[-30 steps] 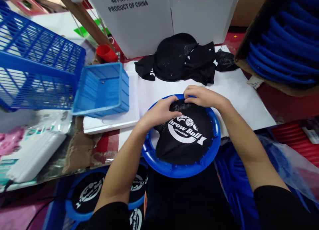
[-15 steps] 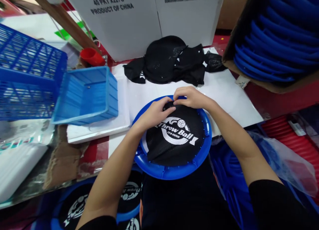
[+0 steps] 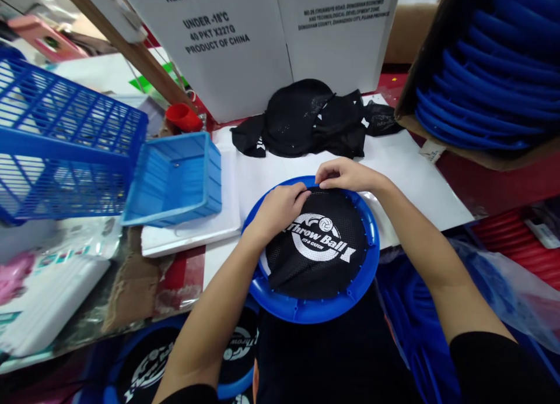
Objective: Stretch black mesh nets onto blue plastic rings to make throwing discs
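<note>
A round blue plastic ring (image 3: 366, 281) rests at the table's front edge with its near side over my lap. Black mesh fabric printed "Throw Ball" (image 3: 324, 276) lies across it, loose and slightly wrinkled at the left. My left hand (image 3: 282, 208) bends over the far left of the ring, its fingers closed on the edge of the mesh. Just right of it, my right hand (image 3: 345, 174) pinches the mesh edge at the far rim. The fingertips of the two hands are close but apart.
Behind the ring lies a heap of black fabric pieces (image 3: 301, 121), against white cartons (image 3: 245, 60). A light blue bin (image 3: 175, 182) and a blue basket (image 3: 74, 136) stand left. A box of blue rings (image 3: 485, 101) is right; finished-looking discs (image 3: 149, 363) lie below left.
The view has shifted, so everything sits a little further right and lower. My fingertips have moved slightly apart along the far rim, both still at the mesh edge.
</note>
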The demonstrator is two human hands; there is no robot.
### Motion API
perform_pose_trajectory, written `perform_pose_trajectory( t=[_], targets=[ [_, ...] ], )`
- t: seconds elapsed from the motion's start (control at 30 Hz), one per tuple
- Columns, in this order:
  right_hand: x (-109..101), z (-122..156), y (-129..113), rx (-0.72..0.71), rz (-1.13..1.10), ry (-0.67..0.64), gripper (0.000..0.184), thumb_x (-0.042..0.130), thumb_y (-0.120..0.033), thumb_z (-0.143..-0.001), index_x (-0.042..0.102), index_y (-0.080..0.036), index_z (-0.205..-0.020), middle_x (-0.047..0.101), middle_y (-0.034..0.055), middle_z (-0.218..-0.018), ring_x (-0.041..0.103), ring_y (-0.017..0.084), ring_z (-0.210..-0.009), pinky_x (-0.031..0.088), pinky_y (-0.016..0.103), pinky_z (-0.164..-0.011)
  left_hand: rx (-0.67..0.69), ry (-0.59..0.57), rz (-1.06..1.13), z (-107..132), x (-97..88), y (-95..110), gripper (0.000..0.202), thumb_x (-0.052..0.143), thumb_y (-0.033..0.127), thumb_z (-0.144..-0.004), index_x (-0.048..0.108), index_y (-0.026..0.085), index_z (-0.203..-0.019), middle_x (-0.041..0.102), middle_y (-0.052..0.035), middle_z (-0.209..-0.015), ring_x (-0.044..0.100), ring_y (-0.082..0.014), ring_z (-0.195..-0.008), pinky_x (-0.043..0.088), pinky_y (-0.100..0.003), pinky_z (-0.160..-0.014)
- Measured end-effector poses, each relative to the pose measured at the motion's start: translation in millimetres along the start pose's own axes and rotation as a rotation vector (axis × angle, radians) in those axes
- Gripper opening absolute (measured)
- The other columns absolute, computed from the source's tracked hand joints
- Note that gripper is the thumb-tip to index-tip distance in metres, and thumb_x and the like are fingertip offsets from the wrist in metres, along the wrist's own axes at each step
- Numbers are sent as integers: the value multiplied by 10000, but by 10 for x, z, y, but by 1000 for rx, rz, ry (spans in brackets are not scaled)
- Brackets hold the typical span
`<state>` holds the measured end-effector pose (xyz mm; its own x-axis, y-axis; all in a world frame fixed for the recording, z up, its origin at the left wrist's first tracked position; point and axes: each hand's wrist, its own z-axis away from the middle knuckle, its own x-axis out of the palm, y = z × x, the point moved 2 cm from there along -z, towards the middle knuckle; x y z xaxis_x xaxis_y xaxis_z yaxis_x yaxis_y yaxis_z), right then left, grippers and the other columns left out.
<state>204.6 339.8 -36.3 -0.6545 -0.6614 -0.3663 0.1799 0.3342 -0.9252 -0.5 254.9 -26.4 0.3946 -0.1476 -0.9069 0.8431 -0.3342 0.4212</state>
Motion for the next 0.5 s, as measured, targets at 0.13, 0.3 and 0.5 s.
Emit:
perform_pose_trajectory(
  t=[0.13,0.3,0.5],
  targets=[
    [2,5,-2,-12,59,109,84,766,-256,-813,770,-197,-873,787,30,-895,698,190,-851,560,358,-841,39,74,45,10,-6,-1,278,482,284,-1085,697,217,-1248,806,-98,-1103,751,-267,-961,554,-378,-852],
    [71,-21,35,-46,145,145,77,728,-204,-841,798,-196,-874,800,27,-872,715,185,-845,550,355,-860,147,41,-55,27,26,-28,393,444,237,-1086,657,256,-1417,805,-101,-1138,751,-250,-937,565,-360,-816],
    [78,-65,134,-66,131,159,91,729,-217,-838,817,-210,-856,819,34,-883,726,197,-860,570,371,-880,186,-37,-224,13,90,-65,506,430,149,-1036,678,259,-1463,788,-124,-1098,732,-242,-862,547,-347,-762]
  ],
)
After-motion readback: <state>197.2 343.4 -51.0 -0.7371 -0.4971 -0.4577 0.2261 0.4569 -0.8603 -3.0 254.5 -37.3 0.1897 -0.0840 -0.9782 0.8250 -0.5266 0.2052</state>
